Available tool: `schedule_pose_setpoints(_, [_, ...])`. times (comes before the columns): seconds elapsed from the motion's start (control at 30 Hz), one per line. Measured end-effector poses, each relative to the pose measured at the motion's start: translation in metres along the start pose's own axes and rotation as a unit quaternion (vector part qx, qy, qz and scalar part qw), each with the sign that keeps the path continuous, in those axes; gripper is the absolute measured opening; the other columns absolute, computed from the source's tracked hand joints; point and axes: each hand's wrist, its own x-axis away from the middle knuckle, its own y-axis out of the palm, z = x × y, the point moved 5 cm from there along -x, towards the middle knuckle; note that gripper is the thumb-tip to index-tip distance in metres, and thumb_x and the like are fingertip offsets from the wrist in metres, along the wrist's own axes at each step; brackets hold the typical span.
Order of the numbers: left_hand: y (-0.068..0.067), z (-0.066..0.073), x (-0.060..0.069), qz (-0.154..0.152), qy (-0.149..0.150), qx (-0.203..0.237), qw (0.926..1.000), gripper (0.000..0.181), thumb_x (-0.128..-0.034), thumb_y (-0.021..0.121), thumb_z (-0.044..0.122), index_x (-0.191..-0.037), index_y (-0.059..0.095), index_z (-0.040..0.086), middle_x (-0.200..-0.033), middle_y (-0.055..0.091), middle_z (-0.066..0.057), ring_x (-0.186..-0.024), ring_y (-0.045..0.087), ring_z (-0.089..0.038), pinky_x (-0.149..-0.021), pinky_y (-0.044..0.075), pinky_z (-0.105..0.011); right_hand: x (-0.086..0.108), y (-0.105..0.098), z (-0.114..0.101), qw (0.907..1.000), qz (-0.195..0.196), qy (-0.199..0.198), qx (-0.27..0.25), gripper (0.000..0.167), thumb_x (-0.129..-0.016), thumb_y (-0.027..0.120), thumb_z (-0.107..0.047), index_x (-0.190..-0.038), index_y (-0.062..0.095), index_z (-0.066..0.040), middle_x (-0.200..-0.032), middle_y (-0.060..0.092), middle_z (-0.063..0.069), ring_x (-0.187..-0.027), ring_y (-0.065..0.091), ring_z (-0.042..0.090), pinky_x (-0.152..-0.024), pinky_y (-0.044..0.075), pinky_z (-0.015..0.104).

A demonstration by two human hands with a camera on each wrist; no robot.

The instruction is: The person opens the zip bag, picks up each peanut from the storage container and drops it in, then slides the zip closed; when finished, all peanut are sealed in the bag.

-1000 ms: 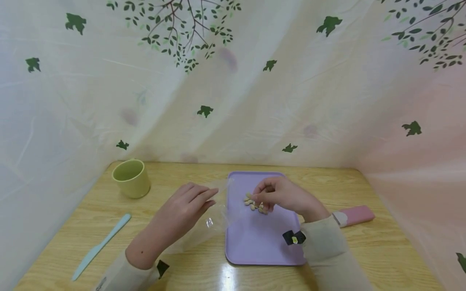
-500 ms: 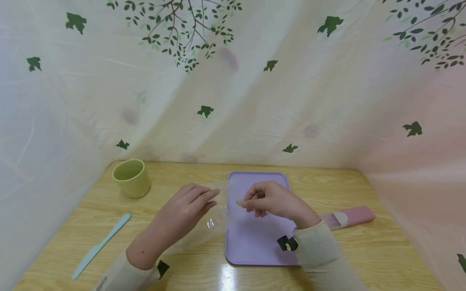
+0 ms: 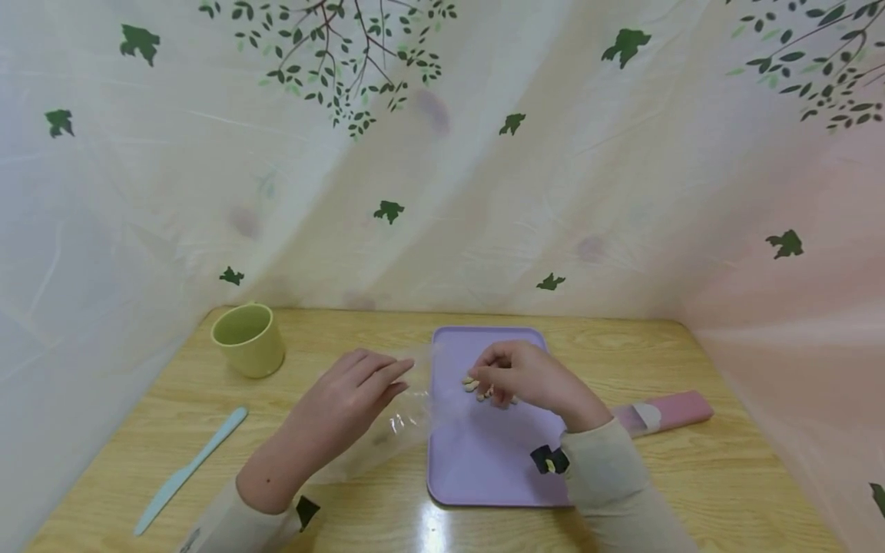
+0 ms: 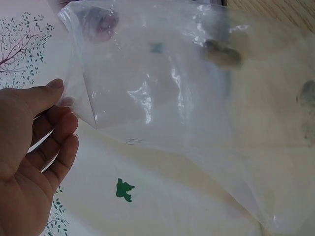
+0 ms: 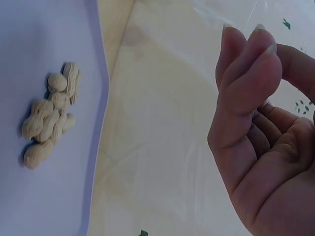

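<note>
My left hand pinches the edge of a clear plastic bag between thumb and fingers, left of the purple tray. Through the film in the left wrist view shows a brown, peanut-shaped lump. Bent fingers of my right hand hover above the tray, by a small pile of unshelled peanuts. In the right wrist view its fingertips come close together and no peanut shows between them. Part of the pile is hidden behind this hand in the head view.
A yellow-green mug stands at the back left of the wooden table. In front of it lies a pale blue knife. To the right of the tray, partly behind my right wrist, is a pink, flat-sided object.
Half a second ago my right hand pinched a peanut near the bag's opening. That peanut has left its fingers, and a dark lump now shows in the bag. The left hand stays put.
</note>
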Motion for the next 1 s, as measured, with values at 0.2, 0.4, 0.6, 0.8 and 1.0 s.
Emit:
schedule_pose_setpoints(0.2, [-0.001, -0.002, 0.0, 0.005, 0.002, 0.002, 1.0, 0.026, -0.1084, 0.065, 0.022, -0.124, 0.077, 0.004, -0.109, 0.08, -0.005, -0.095, 0.073, -0.02, -0.086, 0.065, -0.034, -0.003, -0.01, 0.009, 0.9998, 0.017, 0.009, -0.002, 0.021, -0.106, 0.068, -0.026, -0.107, 0.074, -0.006, -0.093, 0.076, 0.015, -0.071, 0.069, 0.023, -0.072, 0.066, 0.047])
schedule_pose_setpoints(0.4, [-0.003, -0.004, 0.001, 0.001, -0.002, 0.0, 1.0, 0.026, -0.1038, 0.071, 0.019, -0.125, 0.076, 0.005, -0.111, 0.08, -0.004, -0.095, 0.072, -0.019, -0.085, 0.066, -0.034, -0.01, -0.018, 0.029, 0.9983, 0.041, 0.037, 0.015, 0.025, -0.106, 0.068, -0.024, -0.105, 0.072, 0.0, -0.096, 0.077, 0.018, -0.072, 0.068, 0.017, -0.069, 0.063, 0.031])
schedule_pose_setpoints(0.6, [-0.004, -0.004, 0.001, 0.005, -0.001, 0.0, 1.0, 0.028, -0.1096, 0.063, 0.024, -0.124, 0.076, 0.004, -0.11, 0.079, -0.005, -0.094, 0.072, -0.02, -0.084, 0.065, -0.033, -0.016, -0.023, 0.05, 0.9951, 0.051, 0.073, 0.042, 0.025, -0.104, 0.069, -0.022, -0.106, 0.074, 0.003, -0.091, 0.077, 0.013, -0.071, 0.067, 0.016, -0.066, 0.06, 0.028])
schedule_pose_setpoints(0.8, [-0.005, -0.003, 0.0, 0.002, 0.001, 0.002, 1.0, 0.026, -0.1045, 0.07, 0.019, -0.126, 0.076, 0.005, -0.111, 0.079, -0.004, -0.094, 0.071, -0.019, -0.083, 0.065, -0.032, -0.019, -0.025, 0.071, 0.9906, 0.051, 0.109, 0.065, 0.02, -0.101, 0.072, -0.019, -0.097, 0.076, 0.001, -0.08, 0.072, 0.008, -0.068, 0.064, 0.014, -0.062, 0.057, 0.026])
schedule_pose_setpoints(1.0, [-0.007, -0.003, 0.0, 0.001, 0.0, -0.002, 1.0, 0.03, -0.0993, 0.076, 0.016, -0.127, 0.076, 0.005, -0.111, 0.079, -0.003, -0.095, 0.072, -0.019, -0.084, 0.065, -0.032, -0.02, -0.023, 0.08, 0.9877, 0.044, 0.111, 0.101, 0.018, -0.096, 0.076, -0.017, -0.085, 0.076, -0.002, -0.071, 0.069, 0.003, -0.065, 0.062, 0.013, -0.059, 0.054, 0.025])
